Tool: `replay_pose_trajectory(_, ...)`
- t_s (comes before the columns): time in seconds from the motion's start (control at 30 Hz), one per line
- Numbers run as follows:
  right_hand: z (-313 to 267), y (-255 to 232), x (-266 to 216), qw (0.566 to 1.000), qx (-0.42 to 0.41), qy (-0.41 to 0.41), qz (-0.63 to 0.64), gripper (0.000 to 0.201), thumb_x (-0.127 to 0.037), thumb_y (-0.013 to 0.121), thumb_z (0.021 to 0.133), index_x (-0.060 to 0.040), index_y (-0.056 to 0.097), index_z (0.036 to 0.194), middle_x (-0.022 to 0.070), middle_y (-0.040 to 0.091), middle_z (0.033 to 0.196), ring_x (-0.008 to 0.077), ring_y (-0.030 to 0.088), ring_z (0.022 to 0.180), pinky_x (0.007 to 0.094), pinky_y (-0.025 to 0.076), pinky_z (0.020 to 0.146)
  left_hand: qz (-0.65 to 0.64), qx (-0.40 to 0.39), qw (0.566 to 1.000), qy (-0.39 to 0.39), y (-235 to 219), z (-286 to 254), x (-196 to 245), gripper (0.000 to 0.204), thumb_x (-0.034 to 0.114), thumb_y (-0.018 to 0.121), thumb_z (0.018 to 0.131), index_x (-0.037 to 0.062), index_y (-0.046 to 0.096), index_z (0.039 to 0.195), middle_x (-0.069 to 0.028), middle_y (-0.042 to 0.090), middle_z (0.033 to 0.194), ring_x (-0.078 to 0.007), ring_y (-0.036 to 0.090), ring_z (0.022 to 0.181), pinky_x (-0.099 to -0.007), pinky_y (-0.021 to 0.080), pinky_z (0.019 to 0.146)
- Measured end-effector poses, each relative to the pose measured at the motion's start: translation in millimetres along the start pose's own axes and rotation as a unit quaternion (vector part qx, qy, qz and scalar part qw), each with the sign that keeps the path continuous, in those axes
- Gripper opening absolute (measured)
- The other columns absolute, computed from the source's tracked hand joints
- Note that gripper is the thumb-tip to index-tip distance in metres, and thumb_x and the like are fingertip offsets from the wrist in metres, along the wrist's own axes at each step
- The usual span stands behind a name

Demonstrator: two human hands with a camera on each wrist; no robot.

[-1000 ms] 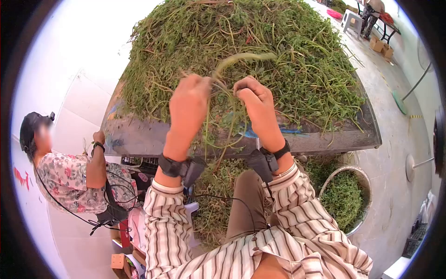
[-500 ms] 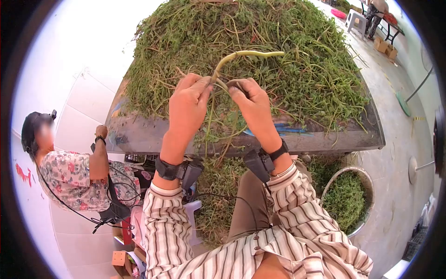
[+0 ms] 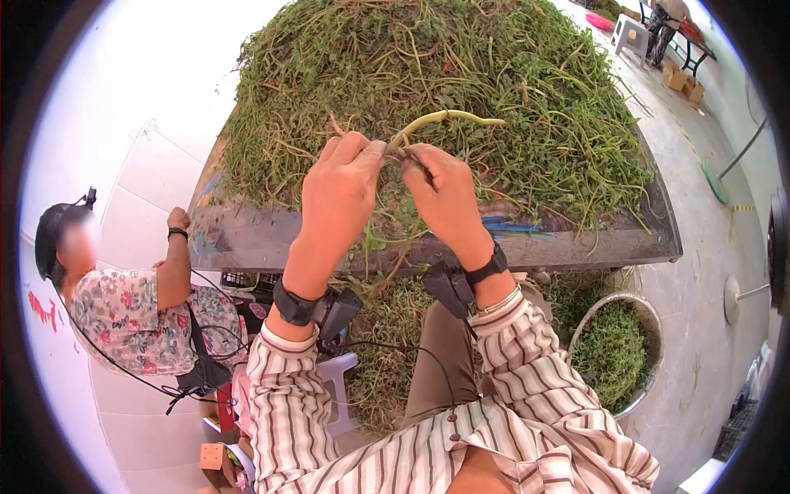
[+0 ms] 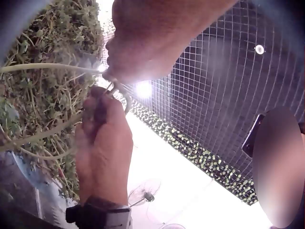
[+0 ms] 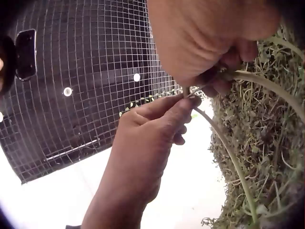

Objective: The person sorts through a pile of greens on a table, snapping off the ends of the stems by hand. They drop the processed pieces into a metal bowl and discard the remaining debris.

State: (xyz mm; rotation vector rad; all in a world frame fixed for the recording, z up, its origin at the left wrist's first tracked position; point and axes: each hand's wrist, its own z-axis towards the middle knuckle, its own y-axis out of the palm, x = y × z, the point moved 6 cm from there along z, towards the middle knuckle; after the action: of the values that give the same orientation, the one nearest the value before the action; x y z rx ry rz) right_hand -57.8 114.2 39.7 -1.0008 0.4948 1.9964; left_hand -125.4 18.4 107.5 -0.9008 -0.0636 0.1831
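Observation:
In front of the heap of green plants [image 3: 510, 90], both hands meet at a thick pale-green stem [image 3: 448, 115], which arcs out to the right above them. My left hand [image 3: 341, 189] pinches it between thumb and fingertips. Close beside it, the right hand [image 3: 448, 185] pinches a thin part at the stem's base. The right wrist view shows the left hand [image 5: 143, 143] with thumb and forefinger together on a thin strand, right at the curled fingers of the right hand [image 5: 214, 33]. Leafy stems [image 3: 374, 239] hang below the left hand.
The heap lies on a dark table [image 3: 576, 251]. A round tub [image 3: 657, 329] of greens stands at the lower right, and more plants [image 3: 378, 379] lie below the table edge. Another person [image 3: 123, 305] sits at the left. A stool [image 3: 629, 37] stands far back.
The hands have drawn closer together at the stem's base. The stem's arc, blurred one second ago, rose slightly and now sits lower. The seated person's hand moved slightly.

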Motion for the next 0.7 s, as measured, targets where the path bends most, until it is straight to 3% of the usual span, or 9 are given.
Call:
replay_pose_trajectory(0.07,-1.3,-1.0,-1.2,1.0,0.005,-0.024,-0.008,0.015,-0.007,0.055,0.079,0.0032,0.06,0.089,0.0195,0.06,0.079,0.0363,0.058,0.073,0.0384,0.046,0.065,0.009,0.001,1.0,0.007,1.2,-1.4,2.8,0.017,0.003,0.062,0.078,-0.0005,0.064,0.095,-0.009,0.057,0.084,-0.027,0.057,0.08,-0.0365,0.046,0.068)
replay_pose_trajectory(0.17,-0.7,0.8,5.1,0.999,-0.006,0.025,-0.048,0.014,-0.007,0.054,0.079,0.0036,0.059,0.086,0.0179,0.058,0.072,0.0328,0.056,0.065,0.038,0.044,0.061,0.044,0.015,0.998,0.03,5.7,-3.3,4.7,0.019,0.005,0.061,0.076,0.0018,0.063,0.094,-0.0067,0.055,0.085,-0.0244,0.055,0.082,-0.0345,0.048,0.068)
replay_pose_trajectory(0.23,-1.8,2.8,17.3,0.991,-0.012,0.125,0.043,0.013,-0.007,0.052,0.079,0.0043,0.058,0.082,0.0163,0.056,0.066,0.0286,0.053,0.059,0.0369,0.042,0.057,0.037,0.01,0.999,0.031,8.6,-3.4,5.6,0.019,0.004,0.06,0.075,0.0012,0.063,0.093,-0.007,0.054,0.085,-0.0244,0.055,0.082,-0.0346,0.048,0.068)
replay_pose_trajectory(0.33,-0.6,2.8,24.4,0.988,0.015,0.133,0.077,0.014,-0.007,0.051,0.079,0.0051,0.056,0.08,0.0147,0.054,0.063,0.0249,0.048,0.054,0.0355,0.04,0.054,0.04,-0.002,0.999,0.029,10.4,-1.8,8.2,0.019,0.003,0.059,0.074,0.0005,0.062,0.092,-0.0069,0.054,0.086,-0.0246,0.055,0.083,-0.0344,0.048,0.068)
replay_pose_trajectory(0.47,-1.0,4.7,27.2,0.982,-0.017,0.169,0.087,0.014,-0.009,0.052,0.079,0.0041,0.056,0.08,0.0157,0.055,0.065,0.0293,0.051,0.056,0.0378,0.041,0.055,0.044,-0.001,0.998,0.038,11.0,-2.9,8.4,0.018,0.002,0.058,0.074,0.0004,0.061,0.092,-0.0073,0.054,0.085,-0.0249,0.055,0.083,-0.0341,0.048,0.068)
replay_pose_trajectory(0.53,0.8,1.5,14.0,0.994,0.006,0.063,-0.092,0.013,-0.01,0.053,0.079,0.0029,0.056,0.079,0.017,0.056,0.067,0.0343,0.054,0.061,0.0409,0.042,0.057,0.054,-0.017,0.998,0.027,11.9,-3.8,8.1,0.018,0.002,0.058,0.074,-0.0002,0.061,0.091,-0.0075,0.053,0.085,-0.0249,0.055,0.083,-0.0339,0.048,0.068)
replay_pose_trajectory(0.63,0.3,5.1,10.0,0.986,0.006,-0.006,-0.167,0.013,-0.011,0.054,0.079,0.0018,0.056,0.08,0.0182,0.057,0.069,0.0373,0.055,0.067,0.0429,0.043,0.06,0.08,-0.021,0.996,0.033,12.8,-6.4,7.6,0.017,0.002,0.058,0.073,-0.0006,0.061,0.09,-0.0076,0.053,0.085,-0.0247,0.055,0.082,-0.0339,0.048,0.068)
replay_pose_trajectory(0.7,-0.2,5.9,12.9,0.988,-0.003,0.013,-0.155,0.013,-0.011,0.054,0.079,0.002,0.056,0.079,0.0186,0.057,0.07,0.0373,0.054,0.067,0.0423,0.043,0.059,0.083,-0.019,0.996,0.036,13.9,-8.6,7.1,0.017,0.001,0.057,0.073,-0.0007,0.061,0.09,-0.0078,0.053,0.085,-0.0247,0.055,0.082,-0.0339,0.048,0.068)
